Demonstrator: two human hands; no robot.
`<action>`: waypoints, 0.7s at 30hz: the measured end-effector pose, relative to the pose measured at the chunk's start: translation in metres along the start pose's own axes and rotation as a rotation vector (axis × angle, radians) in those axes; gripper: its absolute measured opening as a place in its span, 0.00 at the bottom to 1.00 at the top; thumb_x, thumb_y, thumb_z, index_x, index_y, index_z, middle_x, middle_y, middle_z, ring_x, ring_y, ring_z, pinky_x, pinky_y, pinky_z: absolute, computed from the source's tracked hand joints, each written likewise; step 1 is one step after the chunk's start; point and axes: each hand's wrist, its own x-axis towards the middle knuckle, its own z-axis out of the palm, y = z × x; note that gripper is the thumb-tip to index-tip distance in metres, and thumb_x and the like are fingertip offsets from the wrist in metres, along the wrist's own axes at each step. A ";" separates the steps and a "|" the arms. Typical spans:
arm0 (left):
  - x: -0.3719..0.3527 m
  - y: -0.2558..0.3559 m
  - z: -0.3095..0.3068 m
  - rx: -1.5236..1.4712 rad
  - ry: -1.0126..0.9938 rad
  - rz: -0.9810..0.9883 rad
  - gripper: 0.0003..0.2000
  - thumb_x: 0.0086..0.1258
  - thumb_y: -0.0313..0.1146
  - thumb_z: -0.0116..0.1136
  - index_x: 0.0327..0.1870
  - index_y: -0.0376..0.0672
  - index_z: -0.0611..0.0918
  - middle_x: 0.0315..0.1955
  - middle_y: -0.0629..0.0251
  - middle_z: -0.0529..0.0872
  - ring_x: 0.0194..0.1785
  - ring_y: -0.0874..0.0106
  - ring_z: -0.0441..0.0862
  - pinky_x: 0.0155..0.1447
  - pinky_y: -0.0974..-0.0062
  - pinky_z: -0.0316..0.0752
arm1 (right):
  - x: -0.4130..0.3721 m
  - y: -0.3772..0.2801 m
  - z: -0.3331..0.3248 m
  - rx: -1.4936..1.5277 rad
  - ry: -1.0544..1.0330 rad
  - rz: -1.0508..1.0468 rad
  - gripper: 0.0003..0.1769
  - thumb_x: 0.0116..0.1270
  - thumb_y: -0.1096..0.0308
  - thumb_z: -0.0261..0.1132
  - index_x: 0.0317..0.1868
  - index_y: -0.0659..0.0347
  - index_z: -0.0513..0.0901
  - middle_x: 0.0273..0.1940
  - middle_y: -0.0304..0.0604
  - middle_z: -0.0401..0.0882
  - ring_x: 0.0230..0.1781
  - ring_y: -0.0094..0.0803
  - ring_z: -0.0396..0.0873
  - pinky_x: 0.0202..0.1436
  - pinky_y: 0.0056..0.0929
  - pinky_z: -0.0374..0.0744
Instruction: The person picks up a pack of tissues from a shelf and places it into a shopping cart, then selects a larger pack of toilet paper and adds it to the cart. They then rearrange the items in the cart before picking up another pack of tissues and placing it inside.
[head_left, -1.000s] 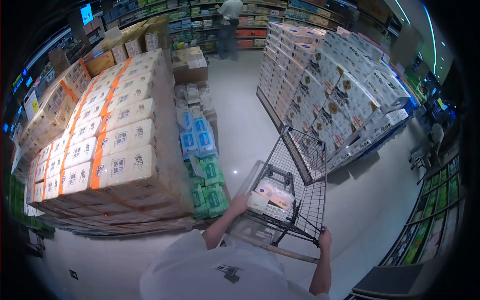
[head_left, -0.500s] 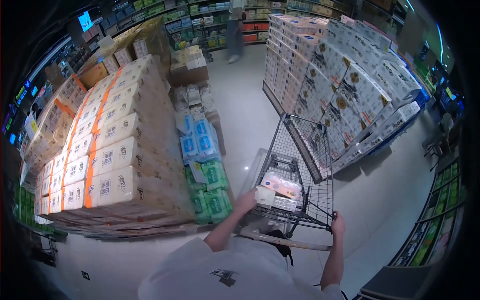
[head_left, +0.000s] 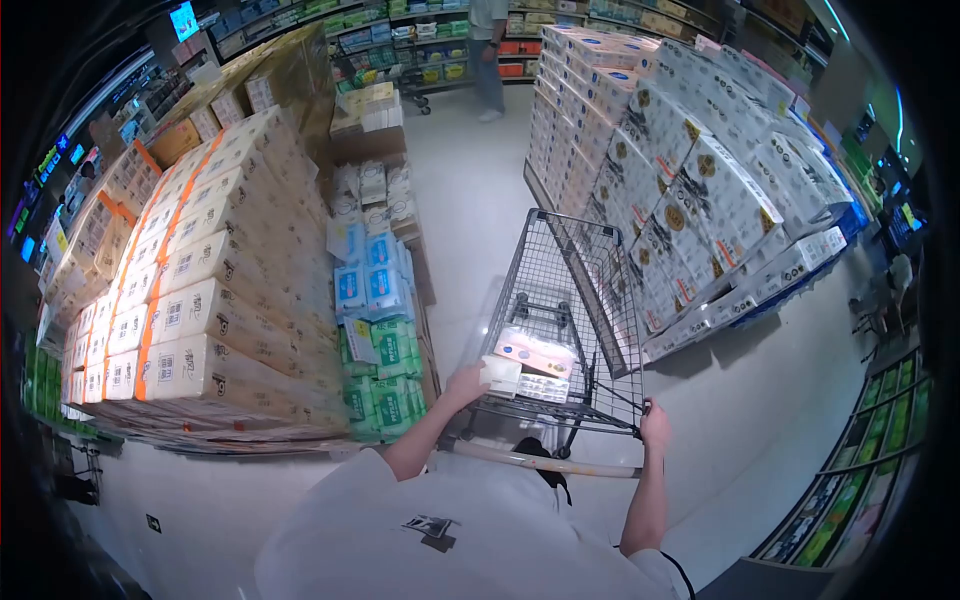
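Observation:
A wire shopping cart (head_left: 570, 300) stands in front of me in a store aisle. My right hand (head_left: 655, 420) grips the right end of the cart's handle bar (head_left: 545, 462). My left hand (head_left: 467, 382) reaches over the cart's near left corner and holds a small pale package (head_left: 500, 376) at the rim. Inside the cart lie a pink and white pack (head_left: 535, 351) and a white printed pack (head_left: 543, 388).
A pallet of wrapped tissue cases (head_left: 210, 290) with blue and green packs (head_left: 375, 330) stands left. Stacked paper-roll packs (head_left: 680, 190) rise on the right. A person (head_left: 488, 50) stands by far shelves. Bare floor (head_left: 470, 200) runs ahead; shelving (head_left: 860, 480) lines the right.
The cart and I have rolled slightly forward along the aisle and the view has swung left. My left hand keeps the small package at the cart's rim. The far person has shifted right.

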 end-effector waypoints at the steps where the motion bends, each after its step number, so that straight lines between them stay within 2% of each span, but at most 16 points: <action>1: 0.007 0.001 0.001 0.007 0.002 -0.007 0.29 0.60 0.45 0.66 0.61 0.43 0.74 0.49 0.47 0.85 0.53 0.50 0.83 0.57 0.54 0.77 | 0.011 -0.001 -0.001 -0.017 -0.007 0.001 0.22 0.65 0.75 0.54 0.58 0.48 0.80 0.48 0.49 0.85 0.49 0.48 0.83 0.50 0.46 0.80; 3: 0.019 0.005 0.002 0.027 -0.003 -0.016 0.28 0.60 0.48 0.66 0.58 0.44 0.77 0.49 0.48 0.85 0.54 0.51 0.82 0.58 0.56 0.77 | 0.031 -0.004 -0.003 -0.047 -0.024 0.015 0.23 0.63 0.75 0.57 0.58 0.47 0.80 0.49 0.48 0.85 0.50 0.48 0.83 0.51 0.46 0.81; 7: 0.039 0.015 -0.001 0.085 -0.013 -0.029 0.28 0.58 0.51 0.67 0.55 0.43 0.79 0.48 0.49 0.85 0.53 0.52 0.83 0.57 0.56 0.78 | 0.064 -0.008 -0.012 -0.036 -0.020 -0.038 0.21 0.66 0.74 0.55 0.57 0.48 0.81 0.46 0.55 0.85 0.49 0.52 0.83 0.51 0.50 0.80; 10: 0.056 0.017 0.003 0.133 -0.023 -0.049 0.30 0.55 0.55 0.69 0.54 0.44 0.80 0.48 0.52 0.86 0.54 0.55 0.83 0.56 0.57 0.79 | 0.088 -0.009 -0.011 -0.029 0.005 -0.081 0.22 0.65 0.74 0.56 0.58 0.47 0.81 0.45 0.54 0.86 0.48 0.52 0.84 0.52 0.49 0.81; 13: 0.065 0.030 -0.004 0.144 -0.029 -0.056 0.30 0.55 0.54 0.70 0.54 0.44 0.80 0.47 0.53 0.86 0.53 0.54 0.84 0.56 0.57 0.79 | 0.116 -0.007 -0.004 -0.037 0.010 -0.120 0.23 0.63 0.74 0.58 0.58 0.47 0.81 0.46 0.52 0.86 0.47 0.51 0.85 0.52 0.48 0.82; 19: 0.081 0.050 -0.009 0.176 -0.030 -0.121 0.22 0.54 0.41 0.73 0.49 0.46 0.79 0.45 0.54 0.86 0.51 0.54 0.84 0.54 0.56 0.79 | 0.152 -0.006 0.000 0.011 0.002 -0.190 0.22 0.60 0.75 0.60 0.54 0.48 0.83 0.47 0.49 0.85 0.48 0.49 0.84 0.52 0.47 0.82; 21: 0.091 0.035 0.000 0.147 -0.015 -0.094 0.21 0.54 0.38 0.73 0.48 0.47 0.78 0.43 0.53 0.87 0.49 0.54 0.85 0.53 0.57 0.79 | 0.159 -0.008 -0.002 0.020 0.006 -0.192 0.20 0.61 0.75 0.60 0.53 0.49 0.84 0.47 0.49 0.84 0.47 0.49 0.84 0.52 0.47 0.82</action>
